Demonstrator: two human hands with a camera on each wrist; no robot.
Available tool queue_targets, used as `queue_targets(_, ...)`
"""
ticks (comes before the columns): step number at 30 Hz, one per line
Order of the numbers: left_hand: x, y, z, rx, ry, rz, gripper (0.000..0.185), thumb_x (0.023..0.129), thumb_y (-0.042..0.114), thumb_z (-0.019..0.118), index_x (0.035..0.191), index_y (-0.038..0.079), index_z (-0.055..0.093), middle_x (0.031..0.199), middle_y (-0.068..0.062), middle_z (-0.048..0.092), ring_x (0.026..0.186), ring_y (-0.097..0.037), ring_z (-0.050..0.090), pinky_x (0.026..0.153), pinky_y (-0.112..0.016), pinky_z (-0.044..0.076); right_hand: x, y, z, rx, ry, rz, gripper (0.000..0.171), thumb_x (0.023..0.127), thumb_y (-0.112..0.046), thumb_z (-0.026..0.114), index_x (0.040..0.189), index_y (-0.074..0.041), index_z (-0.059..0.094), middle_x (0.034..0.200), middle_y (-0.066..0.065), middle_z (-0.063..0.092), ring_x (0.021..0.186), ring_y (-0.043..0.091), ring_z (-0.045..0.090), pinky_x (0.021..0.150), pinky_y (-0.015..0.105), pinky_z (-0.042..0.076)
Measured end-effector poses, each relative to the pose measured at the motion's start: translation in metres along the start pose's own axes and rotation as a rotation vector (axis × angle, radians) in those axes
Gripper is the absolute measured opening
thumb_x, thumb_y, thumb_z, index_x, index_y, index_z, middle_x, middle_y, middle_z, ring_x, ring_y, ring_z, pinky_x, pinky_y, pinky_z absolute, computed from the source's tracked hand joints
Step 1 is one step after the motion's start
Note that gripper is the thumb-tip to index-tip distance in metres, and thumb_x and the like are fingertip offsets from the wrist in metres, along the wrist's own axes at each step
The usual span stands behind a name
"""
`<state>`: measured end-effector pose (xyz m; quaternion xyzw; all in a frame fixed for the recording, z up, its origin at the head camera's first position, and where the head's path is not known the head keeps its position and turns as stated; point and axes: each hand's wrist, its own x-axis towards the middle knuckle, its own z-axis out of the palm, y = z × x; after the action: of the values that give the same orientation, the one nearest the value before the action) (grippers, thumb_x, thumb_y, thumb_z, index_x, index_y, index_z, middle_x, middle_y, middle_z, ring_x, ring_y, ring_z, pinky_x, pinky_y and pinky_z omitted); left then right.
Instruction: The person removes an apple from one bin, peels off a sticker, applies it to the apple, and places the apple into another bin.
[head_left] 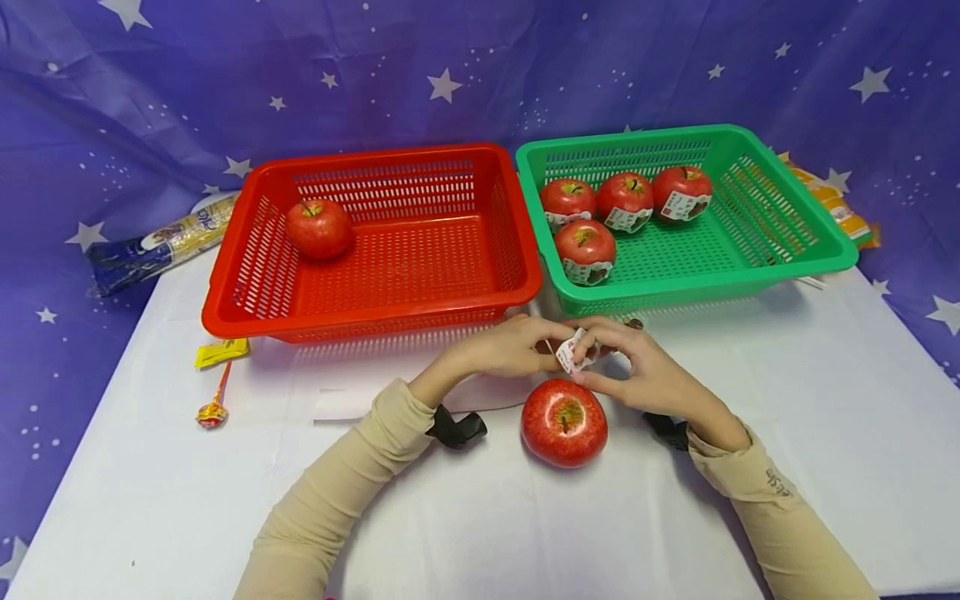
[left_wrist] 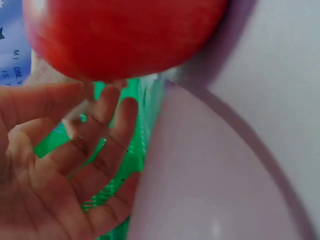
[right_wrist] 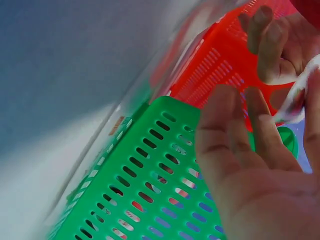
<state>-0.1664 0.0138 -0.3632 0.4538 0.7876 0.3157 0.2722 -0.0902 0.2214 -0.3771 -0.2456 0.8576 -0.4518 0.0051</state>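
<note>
In the head view, a white printed label sticker (head_left: 570,351) is held up between both hands, just beyond a red apple (head_left: 565,423) on the table. The right hand (head_left: 637,367) pinches this sticker with thumb and fingers; the right wrist view shows its white edge (right_wrist: 298,97) there. From the other side, the left hand (head_left: 507,347) has thumb and index finger at the sticker's left edge, its remaining fingers loosely bent. The left wrist view shows the left palm (left_wrist: 60,165), while the apple (left_wrist: 125,35) hides the fingertips' contact. No label shows on this apple's visible side.
Behind the hands stand a red basket (head_left: 375,321) with one apple (head_left: 318,229) and a green basket (head_left: 697,287) with several labelled apples. A lollipop (head_left: 213,414), a yellow packet (head_left: 222,352) and a noodle-like bag (head_left: 165,243) lie left. An orange package (head_left: 840,208) sits behind the green basket.
</note>
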Motion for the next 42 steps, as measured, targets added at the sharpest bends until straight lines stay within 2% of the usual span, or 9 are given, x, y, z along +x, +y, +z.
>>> queue_targets(5,0.0,-0.006,0.002,0.009,-0.02,0.013,0.027,0.095,0.015,0.057,0.122,0.018,0.059,0.109,0.0,0.064,0.098,-0.012,0.057,0.088,-0.025,0.045,0.001,0.001,0.0,-0.02,0.023,0.014,0.029,0.071,0.0,0.081,0.087,-0.016,0.063,0.109,0.002,0.059,0.1,0.008,0.052,0.074,0.028,0.047)
queue_targets(10,0.0,-0.009,0.0,0.011,-0.02,-0.006,0.046,0.095,0.016,0.056,0.14,0.017,0.047,0.109,-0.003,0.066,0.104,-0.015,0.06,0.093,-0.027,0.047,0.003,0.0,0.0,-0.109,0.071,0.029,0.038,0.066,0.009,0.077,0.097,-0.013,0.069,0.116,0.004,0.058,0.105,0.01,0.051,0.08,0.032,0.046)
queue_targets(14,-0.002,-0.011,-0.003,-0.079,0.028,-0.058,0.039,0.096,0.016,0.056,0.134,0.013,0.052,0.107,-0.003,0.065,0.106,-0.018,0.057,0.093,-0.03,0.046,0.004,0.001,0.001,-0.153,0.135,0.019,0.043,0.065,0.012,0.073,0.101,-0.01,0.07,0.111,0.005,0.063,0.099,0.013,0.055,0.077,0.032,0.048)
queue_targets(19,0.001,-0.012,0.001,-0.167,0.094,-0.078,0.031,0.096,0.022,0.058,0.125,0.013,0.06,0.104,-0.003,0.064,0.102,-0.015,0.057,0.087,-0.024,0.046,0.003,0.002,0.002,-0.193,0.163,-0.001,0.039,0.066,0.009,0.077,0.1,-0.008,0.072,0.106,0.007,0.064,0.088,0.016,0.057,0.067,0.029,0.047)
queue_targets(26,0.004,-0.009,0.009,-0.17,0.208,-0.207,0.03,0.09,0.034,0.066,0.111,0.014,0.057,0.092,0.0,0.057,0.083,-0.013,0.054,0.07,-0.022,0.042,0.002,0.001,0.003,-0.2,0.181,-0.012,0.053,0.061,0.003,0.085,0.111,-0.005,0.07,0.112,0.006,0.064,0.101,0.016,0.058,0.084,0.021,0.046)
queue_targets(31,0.004,-0.009,0.01,-0.18,0.194,-0.281,0.02,0.091,0.036,0.064,0.093,0.016,0.061,0.089,0.002,0.056,0.074,-0.012,0.049,0.063,-0.022,0.038,0.002,0.001,0.002,-0.184,0.17,-0.018,0.059,0.061,-0.002,0.088,0.116,-0.005,0.068,0.117,0.005,0.063,0.105,0.014,0.057,0.09,0.016,0.041)
queue_targets(35,0.004,-0.011,0.009,-0.164,0.177,-0.295,0.019,0.093,0.035,0.062,0.095,0.017,0.059,0.089,0.002,0.056,0.072,-0.011,0.047,0.061,-0.022,0.036,0.002,0.0,0.003,-0.163,0.166,-0.046,0.06,0.059,-0.005,0.09,0.116,-0.004,0.069,0.117,0.006,0.063,0.106,0.012,0.057,0.091,0.014,0.04)
queue_targets(40,-0.002,-0.008,0.001,-0.047,0.113,-0.308,0.029,0.091,0.038,0.063,0.107,0.014,0.058,0.097,0.0,0.06,0.081,-0.012,0.053,0.069,-0.022,0.042,0.002,-0.002,0.003,-0.161,0.294,-0.036,0.037,0.069,0.009,0.077,0.104,-0.001,0.071,0.103,0.008,0.068,0.093,0.007,0.061,0.083,0.012,0.046)
queue_targets(42,-0.008,-0.001,-0.004,0.033,0.083,-0.278,0.036,0.09,0.041,0.065,0.109,0.012,0.059,0.095,-0.002,0.061,0.083,-0.013,0.054,0.071,-0.023,0.043,0.003,-0.003,0.002,-0.13,0.35,-0.003,0.033,0.07,0.016,0.071,0.101,0.003,0.07,0.097,0.011,0.069,0.086,0.003,0.061,0.078,0.011,0.048)
